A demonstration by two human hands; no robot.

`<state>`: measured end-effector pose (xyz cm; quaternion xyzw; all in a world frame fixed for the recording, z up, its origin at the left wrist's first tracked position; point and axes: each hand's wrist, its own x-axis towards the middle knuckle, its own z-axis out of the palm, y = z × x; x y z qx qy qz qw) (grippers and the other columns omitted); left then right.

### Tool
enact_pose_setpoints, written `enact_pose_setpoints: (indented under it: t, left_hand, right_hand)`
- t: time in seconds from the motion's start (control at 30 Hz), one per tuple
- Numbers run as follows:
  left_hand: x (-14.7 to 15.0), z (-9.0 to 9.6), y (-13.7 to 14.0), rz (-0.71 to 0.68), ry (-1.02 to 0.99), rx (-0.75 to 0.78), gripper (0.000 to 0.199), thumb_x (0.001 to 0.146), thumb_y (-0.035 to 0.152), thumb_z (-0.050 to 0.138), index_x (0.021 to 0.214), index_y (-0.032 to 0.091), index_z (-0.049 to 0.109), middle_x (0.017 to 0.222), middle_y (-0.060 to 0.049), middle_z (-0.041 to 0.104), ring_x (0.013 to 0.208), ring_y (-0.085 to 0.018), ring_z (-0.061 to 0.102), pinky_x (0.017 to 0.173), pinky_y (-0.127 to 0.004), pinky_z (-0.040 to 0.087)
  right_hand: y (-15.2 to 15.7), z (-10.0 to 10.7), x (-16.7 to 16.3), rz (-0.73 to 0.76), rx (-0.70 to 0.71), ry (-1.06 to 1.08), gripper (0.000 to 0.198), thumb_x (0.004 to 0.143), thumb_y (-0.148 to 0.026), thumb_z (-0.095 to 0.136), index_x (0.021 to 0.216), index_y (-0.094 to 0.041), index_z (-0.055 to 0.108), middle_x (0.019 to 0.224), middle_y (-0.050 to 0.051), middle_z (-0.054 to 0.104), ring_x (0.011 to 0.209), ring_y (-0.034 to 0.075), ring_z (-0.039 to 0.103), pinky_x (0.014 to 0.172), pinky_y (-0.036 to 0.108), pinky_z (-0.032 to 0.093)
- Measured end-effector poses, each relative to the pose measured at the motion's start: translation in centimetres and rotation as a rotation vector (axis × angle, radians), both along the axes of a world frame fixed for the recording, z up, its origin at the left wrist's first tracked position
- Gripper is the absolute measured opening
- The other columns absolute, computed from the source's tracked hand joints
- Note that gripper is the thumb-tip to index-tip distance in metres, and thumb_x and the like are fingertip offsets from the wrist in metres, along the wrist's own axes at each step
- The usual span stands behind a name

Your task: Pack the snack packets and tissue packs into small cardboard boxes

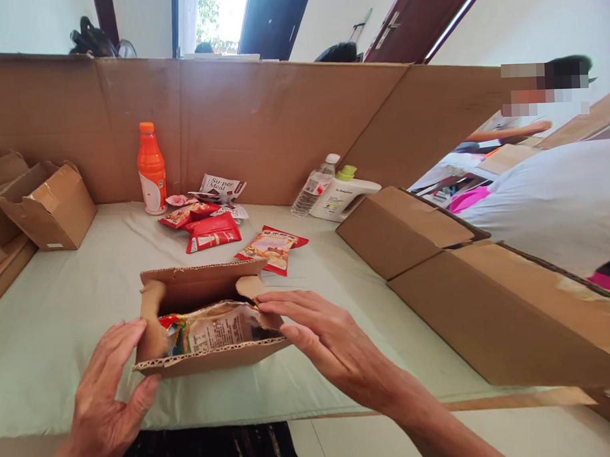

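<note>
An open cardboard box (214,361) stands on the table in front of me, its top edges rough. Inside lies a printed snack packet (218,330), partly hidden by the box walls. My left hand (108,389) grips the box's left end, fingers along the side and thumb at the front lower corner. At the other end, my right hand (323,334) holds the right side, its fingers over the folded flap and its thumb against the outside. Just behind the box lies a red and cream snack packet (272,248).
Further back are several red packets (212,233), an orange bottle (151,170), a clear water bottle (313,188) and a white jug (346,197). Cardboard boxes line the left (59,207) and right (488,302). A cardboard wall (256,123) closes the back. Another person (526,127) sits beyond, right.
</note>
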<state>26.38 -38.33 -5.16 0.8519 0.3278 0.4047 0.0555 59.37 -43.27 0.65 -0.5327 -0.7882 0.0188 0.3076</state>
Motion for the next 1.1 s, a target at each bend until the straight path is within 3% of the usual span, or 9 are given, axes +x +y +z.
enact_pose_setpoints:
  t: [0.13,0.27,0.4,0.57,0.7,0.77,0.83,0.93,1.1]
  left_hand:
    - [0.4,1.6,1.1,-0.089,0.052,0.084,0.036,0.098,0.012,0.054,0.134,0.016,0.056,0.134,-0.011,0.061,0.128,-0.022,0.056,0.119,-0.04,0.038]
    - [0.8,2.4,1.2,-0.064,0.05,0.074,0.028,0.098,0.011,0.056,0.124,0.018,0.06,0.122,-0.008,0.066,0.121,-0.019,0.059,0.109,-0.034,0.046]
    - [1.5,3.1,1.3,0.043,0.061,0.023,0.014,0.097,0.021,0.057,0.111,0.021,0.061,0.106,-0.005,0.068,0.104,-0.019,0.064,0.092,-0.032,0.055]
    - [2.1,2.9,1.5,0.188,0.064,-0.04,0.037,0.098,0.029,0.053,0.135,0.022,0.053,0.108,-0.006,0.064,0.097,-0.021,0.066,0.083,-0.036,0.059]
    - [2.1,2.0,1.5,0.149,0.092,-0.028,0.027,0.101,0.029,0.05,0.125,0.029,0.06,0.131,-0.009,0.057,0.118,-0.025,0.061,0.091,-0.04,0.058]
    - [2.0,1.7,1.6,0.16,0.082,-0.067,0.031,0.101,0.031,0.05,0.131,0.029,0.057,0.146,-0.011,0.05,0.131,-0.029,0.055,0.098,-0.046,0.056]
    - [1.9,1.7,1.6,0.178,0.068,-0.099,0.042,0.101,0.032,0.05,0.143,0.029,0.048,0.156,-0.013,0.042,0.141,-0.033,0.048,0.106,-0.053,0.052]
    - [1.8,1.8,1.7,0.169,0.078,-0.096,0.056,0.101,0.03,0.051,0.154,0.031,0.034,0.163,-0.013,0.035,0.146,-0.033,0.043,0.111,-0.055,0.048]
    - [1.7,1.8,2.2,0.039,0.151,-0.044,0.049,0.101,0.023,0.049,0.149,0.028,0.041,0.147,-0.01,0.057,0.141,-0.028,0.05,0.111,-0.049,0.05]
  right_hand:
    - [-0.4,-0.4,-0.2,0.055,-0.03,-0.02,0.047,0.108,-0.048,0.034,0.125,-0.018,0.065,0.117,0.012,0.076,0.106,0.028,0.071,0.089,0.045,0.057]
    - [0.0,-0.9,0.0,-0.041,-0.063,-0.006,0.032,0.104,-0.035,0.048,0.128,-0.02,0.061,0.117,0.011,0.076,0.106,0.027,0.07,0.088,0.044,0.057]
    - [1.0,-1.6,0.0,-0.098,-0.098,0.025,0.037,0.099,-0.032,0.056,0.134,-0.022,0.059,0.114,0.009,0.076,0.104,0.027,0.07,0.089,0.044,0.058]
    - [1.6,-2.4,-0.7,-0.143,-0.015,-0.054,0.031,0.097,-0.028,0.057,0.126,-0.02,0.063,0.115,0.012,0.075,0.1,0.027,0.071,0.085,0.042,0.059]
    - [1.7,-1.9,-1.1,-0.233,0.18,-0.162,0.051,0.096,-0.028,0.061,0.145,-0.021,0.048,0.158,0.021,0.043,0.137,0.036,0.052,0.1,0.053,0.051]
    - [2.1,-1.3,-1.0,-0.22,0.182,-0.199,0.068,0.094,-0.028,0.063,0.155,-0.023,0.034,0.165,0.022,0.03,0.147,0.038,0.04,0.106,0.058,0.045]
    - [2.5,-0.9,-0.7,-0.124,0.138,-0.2,0.074,0.095,-0.024,0.062,0.159,-0.024,0.025,0.162,0.02,0.037,0.149,0.035,0.037,0.111,0.057,0.041]
    - [2.9,-1.0,-0.3,-0.012,0.102,-0.173,0.057,0.097,-0.021,0.057,0.152,-0.022,0.042,0.149,0.017,0.056,0.14,0.032,0.049,0.11,0.055,0.044]
    - [1.9,-2.6,-0.4,0.035,0.056,-0.134,0.036,0.102,-0.017,0.044,0.132,-0.019,0.062,0.127,0.014,0.071,0.117,0.028,0.066,0.097,0.05,0.054]
